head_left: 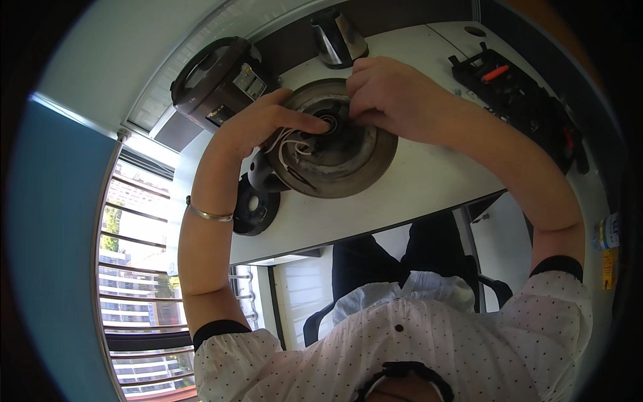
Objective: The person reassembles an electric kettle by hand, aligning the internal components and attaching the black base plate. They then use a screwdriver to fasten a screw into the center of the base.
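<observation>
A round metal body with a dull rim [365, 182], looking like an upturned electric kettle, shows its open underside. White wires [287, 142] and a black ring-shaped connector [327, 125] sit inside it. My left hand [271, 120] grips its left rim, with the thumb pressed on the connector. At the far right of the underside, my right hand [395, 97] has its fingers pinched together beside the connector; whatever they hold is hidden. A black round plastic part [256, 209] lies on the table, partly covered by the body's grey handle [264, 175].
A dark rice cooker [218, 84] stands at the back left. Behind my hands is a steel and black kettle [339, 39]. An open black tool case [519, 97] with a red-handled tool [495, 73] lies at the right. The white table [429, 181] ends just before my lap.
</observation>
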Demonstrator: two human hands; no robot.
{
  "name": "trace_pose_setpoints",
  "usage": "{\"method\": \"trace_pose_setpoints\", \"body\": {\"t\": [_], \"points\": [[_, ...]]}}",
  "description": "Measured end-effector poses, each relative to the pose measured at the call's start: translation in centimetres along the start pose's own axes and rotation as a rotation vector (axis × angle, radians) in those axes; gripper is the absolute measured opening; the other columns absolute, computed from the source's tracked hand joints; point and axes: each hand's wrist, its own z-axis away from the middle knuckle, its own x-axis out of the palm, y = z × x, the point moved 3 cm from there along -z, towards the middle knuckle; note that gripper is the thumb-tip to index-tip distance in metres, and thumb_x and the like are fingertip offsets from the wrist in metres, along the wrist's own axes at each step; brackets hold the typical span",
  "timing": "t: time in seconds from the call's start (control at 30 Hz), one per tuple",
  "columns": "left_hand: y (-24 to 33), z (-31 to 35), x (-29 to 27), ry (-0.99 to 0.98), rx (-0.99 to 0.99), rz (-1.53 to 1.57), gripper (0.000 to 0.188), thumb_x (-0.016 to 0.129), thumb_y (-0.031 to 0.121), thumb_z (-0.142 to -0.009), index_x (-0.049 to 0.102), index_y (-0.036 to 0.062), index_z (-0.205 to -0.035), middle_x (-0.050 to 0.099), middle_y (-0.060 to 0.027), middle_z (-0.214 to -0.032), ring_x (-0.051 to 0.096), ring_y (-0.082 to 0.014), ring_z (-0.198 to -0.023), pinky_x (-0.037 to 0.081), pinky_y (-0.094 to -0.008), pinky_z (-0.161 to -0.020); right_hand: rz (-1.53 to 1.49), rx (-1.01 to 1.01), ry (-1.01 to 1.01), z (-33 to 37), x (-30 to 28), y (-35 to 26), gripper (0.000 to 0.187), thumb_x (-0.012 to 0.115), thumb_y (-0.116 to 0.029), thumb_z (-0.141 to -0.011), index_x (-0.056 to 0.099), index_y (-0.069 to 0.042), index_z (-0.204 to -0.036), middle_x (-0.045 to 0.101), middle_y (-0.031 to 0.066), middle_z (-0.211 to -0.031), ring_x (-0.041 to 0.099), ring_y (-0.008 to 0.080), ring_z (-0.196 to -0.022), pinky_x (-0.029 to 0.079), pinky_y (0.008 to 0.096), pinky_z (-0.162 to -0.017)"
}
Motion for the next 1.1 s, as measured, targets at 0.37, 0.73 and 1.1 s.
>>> {"method": "trace_pose_setpoints", "body": {"t": [0.37,0.73,1.1], "points": [[-0.9,-1.0,0.0,-0.008,0.019,-0.013,0.063,0.077,0.032,-0.062,0.057,0.0023,-0.113,0.062,-0.0083,-0.091,0.06,-0.0158,-0.079,0.042,-0.024,-0.062,0.06,0.116,-0.091,-0.3,0.7,-0.1,0.007,0.069,-0.003,-0.068,0.066,-0.005,-0.074,0.059,0.0034,-0.078,0.054,0.0224,-0.085,0.047,0.0338,-0.076],[-0.8,-1.0,-0.1,0.008,0.029,-0.087,0.067,0.075,0.037,-0.059,0.058,0.0057,-0.115,0.061,-0.0055,-0.087,0.055,-0.0129,-0.072,0.034,-0.0234,-0.054,-0.067,0.349,-0.216,-0.5,0.1,0.2,0.01,0.067,-0.008,-0.074,0.07,-0.004,-0.083,0.066,0.0111,-0.082,0.064,0.027,-0.081,0.051,0.036,-0.071],[-1.0,-1.1,-0.1,0.001,0.036,-0.058,0.064,0.076,0.035,-0.06,0.058,0.0046,-0.114,0.062,-0.0057,-0.087,0.058,-0.0132,-0.073,0.038,-0.0213,-0.054,0.159,0.245,-0.267,-1.4,-0.4,-0.8,0.005,0.068,-0.008,-0.072,0.07,-0.006,-0.076,0.063,0.0096,-0.077,0.061,0.0254,-0.082,0.05,0.0358,-0.074]]}}
